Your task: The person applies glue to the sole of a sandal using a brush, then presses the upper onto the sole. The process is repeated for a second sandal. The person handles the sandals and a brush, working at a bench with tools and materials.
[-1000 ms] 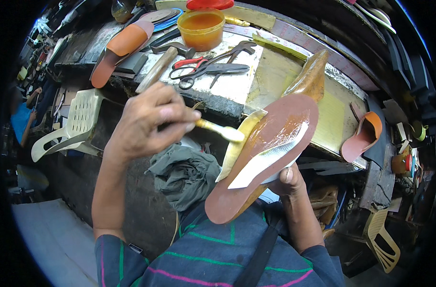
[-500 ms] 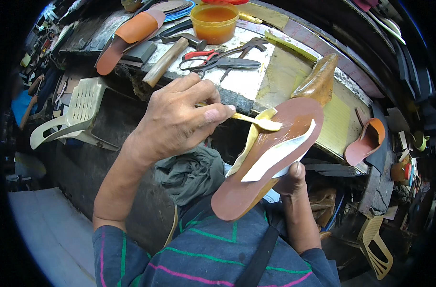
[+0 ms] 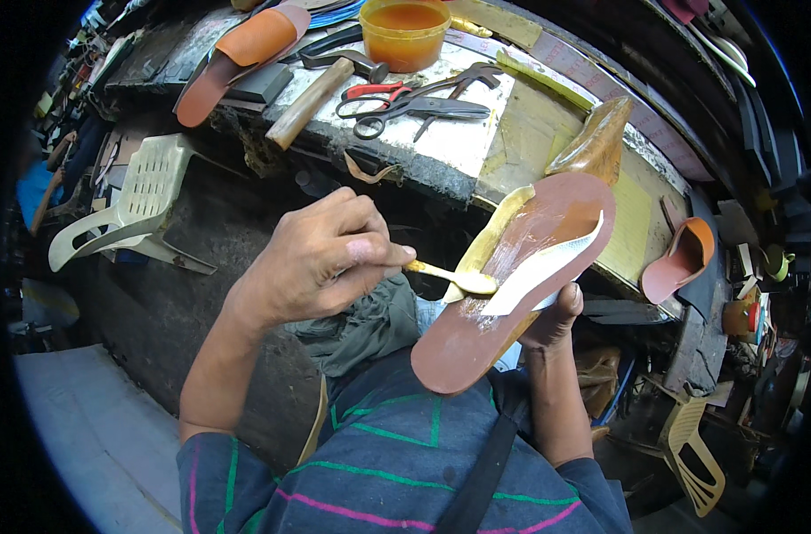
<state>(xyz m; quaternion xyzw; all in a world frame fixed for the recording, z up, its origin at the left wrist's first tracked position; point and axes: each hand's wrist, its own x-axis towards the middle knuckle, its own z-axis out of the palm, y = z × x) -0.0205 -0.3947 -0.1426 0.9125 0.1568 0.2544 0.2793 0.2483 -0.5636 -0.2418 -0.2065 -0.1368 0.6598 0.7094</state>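
My left hand [image 3: 330,258] pinches the yellowed handle of a small brush [image 3: 434,270]. The brush head rests on a reddish-brown slipper sole [image 3: 450,356], near the lower end of its folded flaps. My right hand [image 3: 555,316] grips this sole from beneath on its right side; most of those fingers are hidden. A yellowish flap [image 3: 494,231] stands up along the sole's left edge, and a white flap [image 3: 548,271] lies along the right. Between them the surface carries wet, whitish streaks.
On the workbench [image 3: 459,173] ahead lie scissors [image 3: 423,109], a hammer [image 3: 312,102], a tub of amber liquid [image 3: 407,31] and a wooden shoe last [image 3: 592,147]. Orange slippers sit left [image 3: 245,58] and right [image 3: 679,262]. A plastic chair [image 3: 152,200] stands at left.
My left hand and the brush have moved down the sole toward its near end. Wet streaks now reach lower. The sole has shifted slightly right and up in view.
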